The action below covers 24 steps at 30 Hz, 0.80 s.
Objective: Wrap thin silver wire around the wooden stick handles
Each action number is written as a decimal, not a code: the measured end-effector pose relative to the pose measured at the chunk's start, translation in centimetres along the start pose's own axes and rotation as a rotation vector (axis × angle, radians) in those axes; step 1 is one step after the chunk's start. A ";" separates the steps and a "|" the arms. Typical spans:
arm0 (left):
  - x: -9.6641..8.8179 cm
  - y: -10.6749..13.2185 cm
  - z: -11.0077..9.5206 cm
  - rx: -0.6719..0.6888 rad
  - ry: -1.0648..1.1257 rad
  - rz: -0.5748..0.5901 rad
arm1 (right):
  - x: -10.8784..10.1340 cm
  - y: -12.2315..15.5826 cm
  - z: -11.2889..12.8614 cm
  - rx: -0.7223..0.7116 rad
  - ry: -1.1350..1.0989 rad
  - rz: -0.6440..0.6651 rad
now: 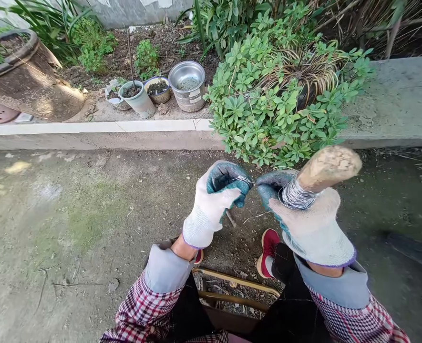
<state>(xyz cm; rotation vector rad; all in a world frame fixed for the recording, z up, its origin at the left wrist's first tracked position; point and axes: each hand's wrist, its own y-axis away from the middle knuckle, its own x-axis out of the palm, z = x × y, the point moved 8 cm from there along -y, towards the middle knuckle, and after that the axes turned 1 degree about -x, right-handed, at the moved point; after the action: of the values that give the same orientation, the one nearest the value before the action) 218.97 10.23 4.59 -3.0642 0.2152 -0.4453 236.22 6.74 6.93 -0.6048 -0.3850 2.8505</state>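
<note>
Both of my hands wear white work gloves with green-coated palms and fingers. My left hand (220,195) is closed, with thin strands of silvery wire (243,179) pinched at its fingertips. Close beside it, my right hand (303,214) is closed around a thick wooden stick (330,167). Silvery wire wound in many turns (298,194) wraps the stick, whose cut end tilts up to the right. Between the fingertips of the two hands there is a small gap, apparently bridged by wire. A loose wire end (255,216) hangs below my right hand.
A raised bed edge (153,126) runs across ahead. On it stand a metal pot (187,90), a pale plant pot (139,102), a large clay pot (35,81) and a leafy bush (239,105). Below me are a yellowish metal frame (235,281) and a red shoe (269,247).
</note>
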 end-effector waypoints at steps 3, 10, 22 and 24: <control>-0.9 0.1 -1.1 0.157 -0.317 -0.074 | -0.6 0.0 -0.1 -0.018 0.053 -0.014; -1.5 0.5 -3.8 0.502 -0.837 -0.177 | -1.7 -0.3 0.1 -0.006 0.119 -0.080; -1.5 -0.3 -0.6 -0.039 -0.103 -0.119 | -2.9 -0.6 -1.0 0.099 -0.073 -0.231; -1.6 -0.2 -0.5 -0.057 -0.074 -0.125 | -3.2 -0.5 -1.5 0.089 -0.080 -0.249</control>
<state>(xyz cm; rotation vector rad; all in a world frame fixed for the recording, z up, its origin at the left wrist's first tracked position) 217.37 10.65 4.68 -3.1548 0.0352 -0.3356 239.83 6.70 6.91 -0.3963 -0.3200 2.6420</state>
